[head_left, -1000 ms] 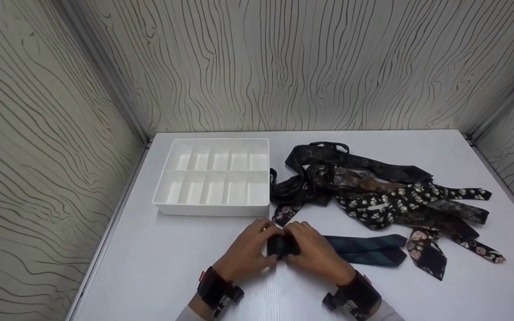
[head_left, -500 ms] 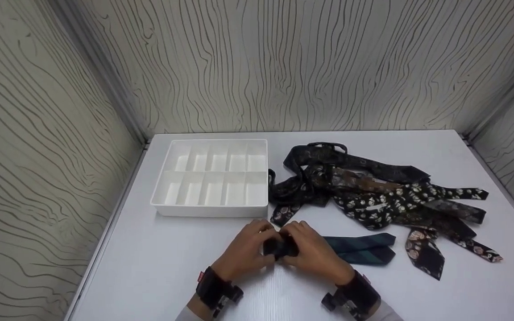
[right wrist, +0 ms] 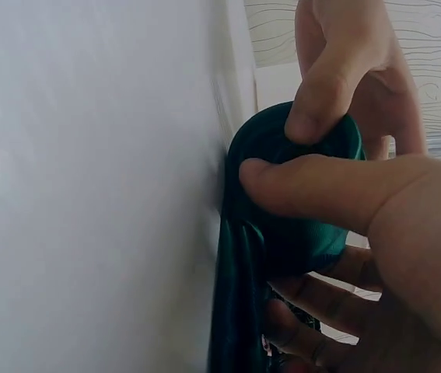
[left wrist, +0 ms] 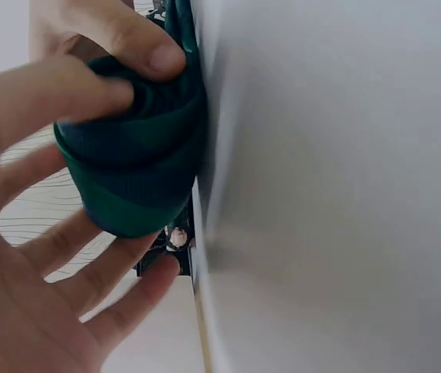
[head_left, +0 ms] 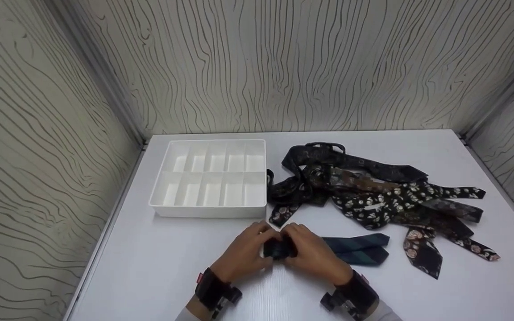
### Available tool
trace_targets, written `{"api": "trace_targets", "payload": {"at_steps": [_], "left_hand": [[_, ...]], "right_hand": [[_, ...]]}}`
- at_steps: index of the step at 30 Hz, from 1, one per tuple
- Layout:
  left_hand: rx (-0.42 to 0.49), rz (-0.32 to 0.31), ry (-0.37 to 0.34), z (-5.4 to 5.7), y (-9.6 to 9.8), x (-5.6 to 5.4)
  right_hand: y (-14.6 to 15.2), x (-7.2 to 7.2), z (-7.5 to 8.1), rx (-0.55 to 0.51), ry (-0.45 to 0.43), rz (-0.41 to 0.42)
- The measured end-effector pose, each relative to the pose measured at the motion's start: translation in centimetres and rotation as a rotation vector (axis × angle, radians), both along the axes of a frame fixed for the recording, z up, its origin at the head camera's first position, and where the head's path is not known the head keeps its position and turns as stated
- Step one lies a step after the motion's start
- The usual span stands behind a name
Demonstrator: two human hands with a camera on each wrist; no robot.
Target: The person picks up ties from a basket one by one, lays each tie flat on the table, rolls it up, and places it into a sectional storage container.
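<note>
A green and navy striped necktie lies partly rolled on the table, its flat tail stretching right from under my right hand. My left hand grips the left side of the roll, and my right hand holds its right side. Seen from the left wrist, the rolled part forms a thick coil standing on its edge, with both thumbs pressing at its spiral end. The right wrist view shows the green coil between the two hands, the unrolled strip running from it along the tabletop.
A white box divided into several compartments stands behind the hands at left. To its right lies a tangled heap of dark patterned neckties; one floral tie end reaches close to my fingers. Wood-grain panels enclose the table.
The tie's tail has drawn left toward the hands and shows shorter as the roll turns between my fingers. Both hands stay almost in place. The view has shifted slightly.
</note>
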State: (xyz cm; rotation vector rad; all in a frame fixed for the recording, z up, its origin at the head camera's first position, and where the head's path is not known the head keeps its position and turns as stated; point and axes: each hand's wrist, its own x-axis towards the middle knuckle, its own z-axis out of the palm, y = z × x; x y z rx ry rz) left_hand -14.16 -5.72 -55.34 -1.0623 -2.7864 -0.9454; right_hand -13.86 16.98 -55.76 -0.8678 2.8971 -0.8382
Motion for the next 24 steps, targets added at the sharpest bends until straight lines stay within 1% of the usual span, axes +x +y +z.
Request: {"api": "trace_targets", "payload": {"at_steps": [3, 5, 10, 14, 17, 20, 22, 24], "left_hand": [[-0.015, 0.003, 0.047, 0.04, -0.05, 0.0], [-0.018, 0.006, 0.06, 0.05, -0.02, 0.01], [-0.024, -0.001, 0.042, 0.11, 0.0, 0.11], [-0.053, 0.013, 0.079, 0.21, -0.18, 0.15], [-0.065, 0.031, 0.072, 0.18, -0.08, 0.19], [-0.07, 0.032, 0.056, 0.02, 0.18, 0.19], [-0.074, 0.026, 0.068, -0.02, 0.28, 0.14], [-0.078, 0.027, 0.078, 0.0, 0.27, 0.1]], "right_hand": [[-0.11, 0.0, -0.04, -0.009, -0.004, 0.006], [-0.14, 0.02, -0.02, -0.004, -0.004, 0.005], [-0.17, 0.06, 0.04, -0.003, -0.008, 0.005], [-0.16, 0.09, 0.01, -0.024, -0.003, 0.029], [-0.06, 0.12, -0.07, -0.012, -0.005, 0.031], [0.03, 0.16, -0.18, -0.005, -0.02, 0.031], [0.04, 0.16, -0.24, -0.011, -0.037, 0.029], [-0.03, 0.13, -0.19, -0.016, -0.035, 0.032]]}}
